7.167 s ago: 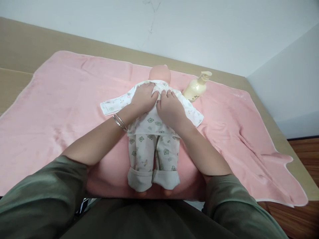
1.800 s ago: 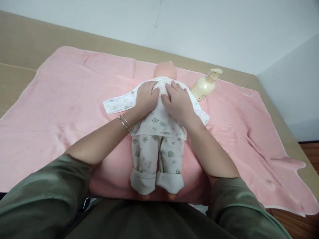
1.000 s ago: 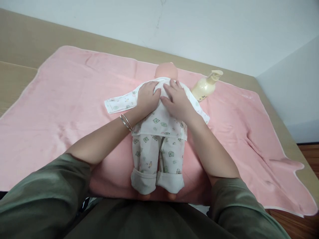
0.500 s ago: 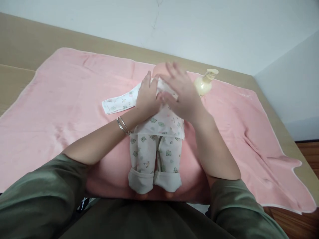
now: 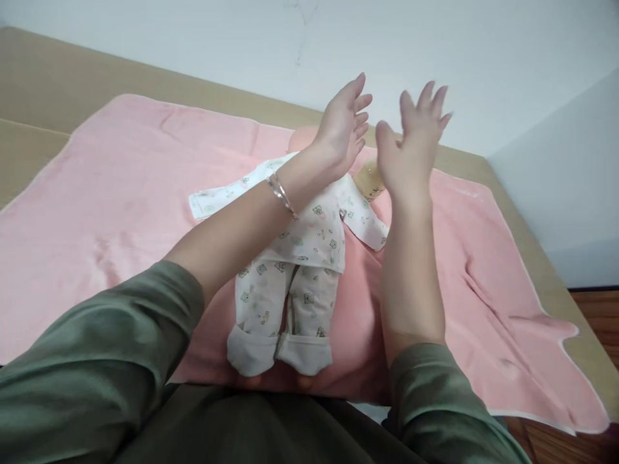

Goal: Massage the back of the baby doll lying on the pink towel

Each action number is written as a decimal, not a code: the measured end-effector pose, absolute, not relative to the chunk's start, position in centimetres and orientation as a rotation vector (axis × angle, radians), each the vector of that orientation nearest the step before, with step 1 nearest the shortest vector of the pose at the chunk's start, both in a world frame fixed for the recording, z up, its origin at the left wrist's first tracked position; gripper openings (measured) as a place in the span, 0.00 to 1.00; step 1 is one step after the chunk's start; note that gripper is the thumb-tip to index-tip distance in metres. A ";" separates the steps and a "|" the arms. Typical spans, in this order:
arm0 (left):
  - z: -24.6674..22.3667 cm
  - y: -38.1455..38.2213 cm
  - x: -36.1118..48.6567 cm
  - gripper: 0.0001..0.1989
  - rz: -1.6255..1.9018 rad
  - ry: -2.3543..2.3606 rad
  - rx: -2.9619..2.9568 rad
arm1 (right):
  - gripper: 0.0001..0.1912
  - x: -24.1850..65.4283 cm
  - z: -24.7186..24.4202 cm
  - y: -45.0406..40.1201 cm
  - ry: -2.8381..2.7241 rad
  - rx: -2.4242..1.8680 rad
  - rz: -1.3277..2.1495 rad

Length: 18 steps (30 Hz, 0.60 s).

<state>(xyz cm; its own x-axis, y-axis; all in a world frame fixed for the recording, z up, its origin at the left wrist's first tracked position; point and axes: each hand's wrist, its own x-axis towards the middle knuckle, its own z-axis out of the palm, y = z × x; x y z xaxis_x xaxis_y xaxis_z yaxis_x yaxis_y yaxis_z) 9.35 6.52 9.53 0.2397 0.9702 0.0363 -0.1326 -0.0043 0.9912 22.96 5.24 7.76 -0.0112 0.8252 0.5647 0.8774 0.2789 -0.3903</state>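
A doll in a white printed top (image 5: 309,238) and matching trousers (image 5: 309,296) with turned-up cuffs lies on a pink blanket (image 5: 145,161). Its feet point towards me, and my left hand and forearm cover most of its head. My left hand (image 5: 341,125) is raised over the head end, palm turned to the right, fingers apart and holding nothing. To its right my right hand (image 5: 411,145) is up beside the pump bottle (image 5: 370,180), fingers spread. That hand hides the bottle's upper part; whether it touches the bottle I cannot tell.
The blanket covers a wooden table (image 5: 48,64) whose far side meets a white wall (image 5: 193,32). Wrinkles run across the blanket on the right. A brown wooden floor (image 5: 594,322) shows past the table's right edge.
Both hands have come up off the doll's chest and moved right, towards the pump bottle. The left palm has turned sideways, and the doll's right-side sleeve is now uncovered.
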 end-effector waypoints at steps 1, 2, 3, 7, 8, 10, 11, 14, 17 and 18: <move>9.5 7.3 9.9 0.38 1.079 0.935 1.235 | 0.30 22.8 7.2 5.6 -1.853 -1.567 -0.091; 9.2 8.1 10.4 0.40 1.037 0.962 1.284 | 0.31 22.7 6.6 5.9 -1.883 -1.577 -0.073; 8.6 9.1 10.7 0.43 0.983 1.006 1.382 | 0.32 22.6 6.1 6.2 -1.907 -1.577 -0.050; 5.0 12.6 10.7 0.40 0.943 1.094 1.710 | 0.36 22.6 5.0 6.9 -1.928 -1.603 -0.025; 4.2 12.9 10.5 0.36 0.948 1.089 1.731 | 0.36 22.6 4.9 7.0 -1.930 -1.609 -0.034; 3.4 12.7 10.0 0.33 0.962 1.060 1.725 | 0.35 22.7 4.7 7.1 -1.944 -1.594 -0.048; 3.3 12.2 9.6 0.33 0.977 1.037 1.702 | 0.33 22.7 4.5 7.1 -1.954 -1.578 -0.048; 3.5 10.1 8.4 0.35 1.090 0.950 1.603 | 0.31 23.2 4.1 7.5 -1.979 -1.558 -0.043; 3.9 8.0 6.5 0.34 1.184 1.030 1.698 | 0.31 23.6 4.2 7.5 -1.983 -1.573 -0.066; 4.3 7.2 5.8 0.33 1.192 1.073 1.748 | 0.30 23.4 4.6 7.2 -1.984 -1.562 -0.078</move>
